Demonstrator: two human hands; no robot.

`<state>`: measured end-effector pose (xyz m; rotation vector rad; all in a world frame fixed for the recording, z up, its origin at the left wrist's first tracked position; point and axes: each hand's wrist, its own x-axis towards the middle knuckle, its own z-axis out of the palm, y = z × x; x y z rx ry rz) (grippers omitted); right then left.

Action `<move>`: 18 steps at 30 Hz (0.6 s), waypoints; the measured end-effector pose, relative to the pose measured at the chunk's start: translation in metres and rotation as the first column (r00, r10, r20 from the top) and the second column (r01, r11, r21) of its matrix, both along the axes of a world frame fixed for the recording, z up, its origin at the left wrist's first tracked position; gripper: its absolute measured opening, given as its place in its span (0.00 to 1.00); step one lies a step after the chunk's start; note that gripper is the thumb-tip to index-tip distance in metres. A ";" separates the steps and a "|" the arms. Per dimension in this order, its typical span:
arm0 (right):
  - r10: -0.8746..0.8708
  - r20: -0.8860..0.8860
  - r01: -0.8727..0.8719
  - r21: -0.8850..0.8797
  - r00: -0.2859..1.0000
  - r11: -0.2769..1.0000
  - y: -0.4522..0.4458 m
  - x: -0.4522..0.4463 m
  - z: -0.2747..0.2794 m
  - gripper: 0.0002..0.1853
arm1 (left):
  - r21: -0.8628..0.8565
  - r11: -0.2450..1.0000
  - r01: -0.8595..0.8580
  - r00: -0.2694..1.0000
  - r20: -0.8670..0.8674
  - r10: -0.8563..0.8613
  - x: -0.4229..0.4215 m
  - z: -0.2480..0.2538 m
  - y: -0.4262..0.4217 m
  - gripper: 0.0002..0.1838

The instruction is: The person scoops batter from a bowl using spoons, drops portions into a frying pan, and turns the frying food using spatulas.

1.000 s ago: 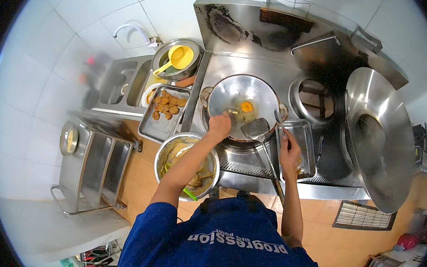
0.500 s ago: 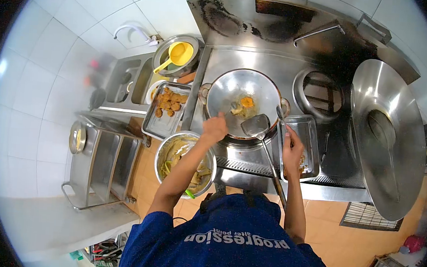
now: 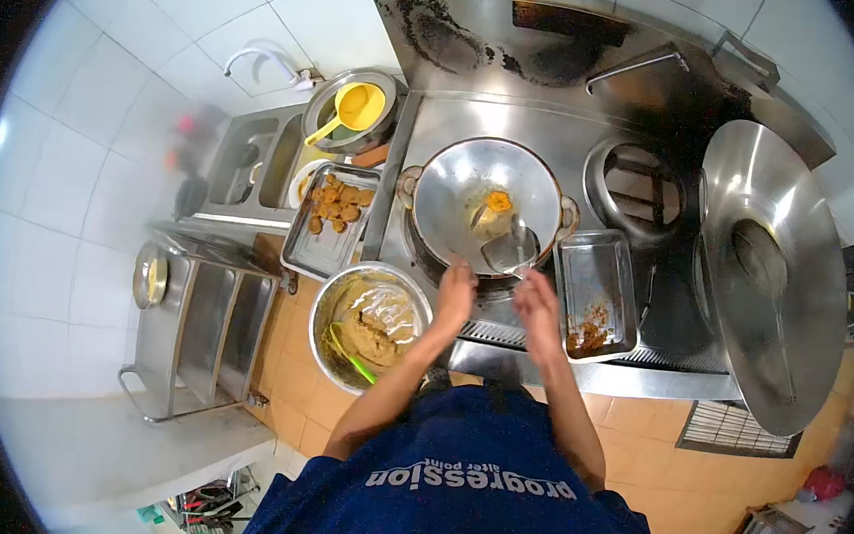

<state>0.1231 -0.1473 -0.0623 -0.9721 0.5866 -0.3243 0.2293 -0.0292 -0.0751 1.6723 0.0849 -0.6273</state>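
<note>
My right hand (image 3: pixel 538 304) is closed at the wok's near edge, holding a metal spoon (image 3: pixel 518 232) that points over the wok. My left hand (image 3: pixel 457 294) is beside it to the left, fingers drawn together; whatever they may hold is hidden. The metal wok (image 3: pixel 454 184) sits on the stove. In it lie an orange-brown fried piece (image 3: pixel 497 200) and paler bits in oil. A wok spatula's (image 3: pixel 501 255) wide head rests inside the near right side; my right hand and arm hide its handle. Left of my left forearm is a steel bowl (image 3: pixel 319 331) of thick batter (image 3: pixel 372 323).
A tray (image 3: pixel 308 253) of fried pieces (image 3: pixel 337 205) stands left of the stove, near a pot with a yellow dipper (image 3: pixel 361 106). Right of the wok lies a tray (image 3: pixel 588 265) with brown crumbs. A large steel wok (image 3: pixel 804 196) leans further right. A shelved cart (image 3: pixel 207 320) stands left.
My right hand has moved left from over the crumb tray to the wok's near edge, bringing the spoon. My left hand has drawn back and right, uncovering more batter.
</note>
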 end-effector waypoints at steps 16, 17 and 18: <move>-0.099 -0.161 -0.054 -0.743 0.982 0.667 0.062 -0.007 -0.025 0.16 | -0.230 0.964 0.133 0.953 0.298 -0.060 -0.030 -0.012 0.053 0.09; -0.204 -0.227 -0.122 -0.896 0.952 0.427 0.050 -0.028 -0.035 0.18 | -0.284 0.954 0.098 0.946 0.324 0.000 -0.026 -0.014 0.057 0.09; -0.322 -0.256 -0.215 -0.964 0.911 0.158 0.038 -0.051 -0.040 0.20 | -0.160 0.982 0.098 0.944 0.328 -0.041 -0.021 0.004 0.066 0.08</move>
